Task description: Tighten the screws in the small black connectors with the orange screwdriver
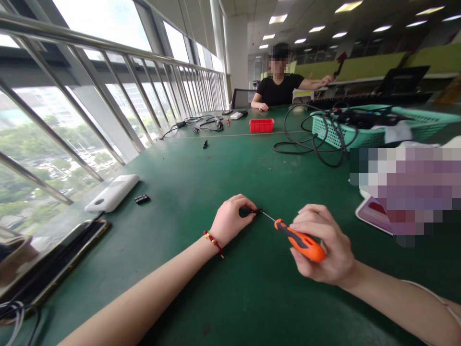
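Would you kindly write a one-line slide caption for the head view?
Left hand pinches a small black part on the green table while the right hand holds an orange screwdriver to it.

Head-worn view, facing forward and down (close), over green table (230, 163)

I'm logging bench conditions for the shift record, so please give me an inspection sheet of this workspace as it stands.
Surface: dark green matte table, bare in front of the person.
Job's things: orange-and-black handled screwdriver in the right hand, its tip at a small black part pinched by the left hand.
Clutter: white rectangular power bank, small black block, dark phone with gold edge, red plastic tray, teal mesh basket.
Fingers: both hands closed on their items.
Cables: black loops spilling from the basket; more black cable near the railing.
Surroundings: metal window railing; a person in a black shirt seated at the far end.
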